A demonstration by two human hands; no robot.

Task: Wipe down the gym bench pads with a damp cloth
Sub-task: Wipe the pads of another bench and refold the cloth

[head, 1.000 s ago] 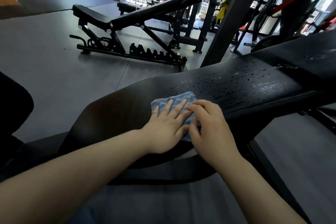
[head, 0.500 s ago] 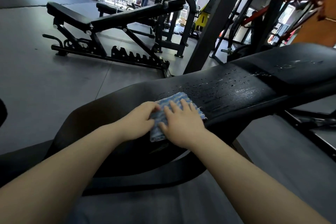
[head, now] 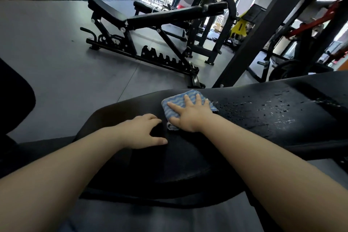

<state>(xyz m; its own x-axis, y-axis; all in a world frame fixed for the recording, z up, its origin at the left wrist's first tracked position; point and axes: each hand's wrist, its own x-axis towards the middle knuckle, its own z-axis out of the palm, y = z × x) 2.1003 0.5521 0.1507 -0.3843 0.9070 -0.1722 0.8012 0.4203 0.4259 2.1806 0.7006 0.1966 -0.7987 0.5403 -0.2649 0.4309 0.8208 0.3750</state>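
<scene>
While the right hand point(head: 190, 114) presses flat, fingers spread, on the blue striped cloth point(head: 178, 108) lying on the black bench pad point(head: 263, 118) beside scattered water drops point(head: 273, 111), the left hand point(head: 143, 132) rests nearby, loosely curved, holding nothing.

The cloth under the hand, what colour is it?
Blue with white wavy stripes, seen from the head camera.

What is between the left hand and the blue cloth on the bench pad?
In the head view, only a narrow strip of bare black bench pad separates the left hand from the blue cloth, which the right hand presses.
</scene>
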